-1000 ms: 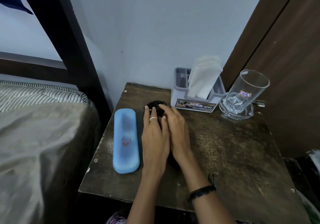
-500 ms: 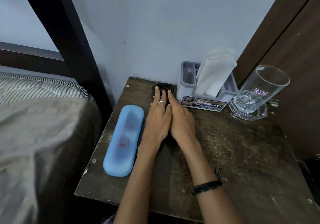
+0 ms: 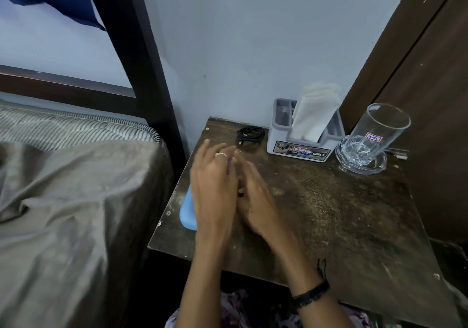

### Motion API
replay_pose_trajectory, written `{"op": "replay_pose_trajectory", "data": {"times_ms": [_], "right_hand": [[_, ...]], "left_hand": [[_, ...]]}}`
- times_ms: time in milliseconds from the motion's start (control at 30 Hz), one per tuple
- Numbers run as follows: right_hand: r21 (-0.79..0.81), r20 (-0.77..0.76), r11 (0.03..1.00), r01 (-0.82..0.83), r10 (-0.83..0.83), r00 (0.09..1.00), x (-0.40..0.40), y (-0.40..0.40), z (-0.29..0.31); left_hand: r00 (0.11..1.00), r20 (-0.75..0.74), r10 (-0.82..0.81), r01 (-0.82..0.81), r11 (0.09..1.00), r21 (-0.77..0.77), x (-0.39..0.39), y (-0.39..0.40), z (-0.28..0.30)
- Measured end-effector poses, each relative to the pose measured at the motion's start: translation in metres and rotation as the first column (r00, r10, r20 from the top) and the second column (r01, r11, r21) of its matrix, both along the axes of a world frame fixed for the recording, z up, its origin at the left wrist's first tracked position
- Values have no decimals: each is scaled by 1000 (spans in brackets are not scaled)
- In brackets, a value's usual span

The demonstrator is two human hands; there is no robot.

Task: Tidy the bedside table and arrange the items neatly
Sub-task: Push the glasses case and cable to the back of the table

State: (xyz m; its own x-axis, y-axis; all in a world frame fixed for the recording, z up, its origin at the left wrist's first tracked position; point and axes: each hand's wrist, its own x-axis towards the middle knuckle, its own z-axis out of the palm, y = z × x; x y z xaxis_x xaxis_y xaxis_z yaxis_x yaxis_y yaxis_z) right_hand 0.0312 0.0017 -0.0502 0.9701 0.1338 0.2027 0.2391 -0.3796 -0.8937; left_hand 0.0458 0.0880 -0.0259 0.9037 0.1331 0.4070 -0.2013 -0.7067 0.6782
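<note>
A coiled black cable (image 3: pixel 250 134) lies at the back left of the dark wooden bedside table (image 3: pixel 329 216), beside a grey organiser (image 3: pixel 301 147) that holds white tissue (image 3: pixel 314 114). My left hand (image 3: pixel 215 188) and my right hand (image 3: pixel 255 198) hover side by side over the table's left part, fingers stretched and blurred, holding nothing. They are a short way in front of the cable. A blue case (image 3: pixel 187 212) lies near the left edge, mostly hidden under my left hand.
An empty clear glass (image 3: pixel 374 137) stands on a glass coaster (image 3: pixel 362 163) at the back right. A bed with a grey sheet (image 3: pixel 76 213) and a dark bedpost (image 3: pixel 136 49) borders the table on the left. A brown door (image 3: pixel 430 99) stands at the right.
Both hands have drawn back from the cable, which now lies uncovered at the back of the table. The left hand has shifted over the blue case.
</note>
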Motion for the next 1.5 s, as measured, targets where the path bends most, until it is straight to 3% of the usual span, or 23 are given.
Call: {"op": "replay_pose_trajectory", "data": {"times_ms": [67,133,233,433,800,967,1167,1367,1500], "right_hand": [[-140,-22,987,-72,70,997,-11,10,0],[-352,-26,932,-91,88,996,-21,19,-6],[-496,-15,866,-65,66,998,-25,28,-18],[-470,4,882,-7,10,1000,-5,26,-14],[-312,79,911,271,-259,963,45,29,-25],[-410,141,834,370,-342,929,59,33,-24],[-447,83,796,408,-417,905,71,32,-22],[-453,145,782,428,-410,901,69,30,-24],[-409,110,827,386,-375,920,70,23,-26]], "left_hand": [[990,-38,134,-133,990,50,-7,16,2],[960,-157,233,-236,972,0,-15,28,4],[918,-309,248,-291,952,-99,-19,35,1],[899,-390,199,-291,937,-192,-6,37,-4],[933,-350,89,-242,874,-422,37,27,-22],[948,-318,8,-157,882,-445,46,30,-27],[960,-278,44,-167,884,-436,50,26,-38],[963,-265,45,-153,901,-406,52,23,-39],[964,-261,46,-152,903,-403,53,22,-43]]}}
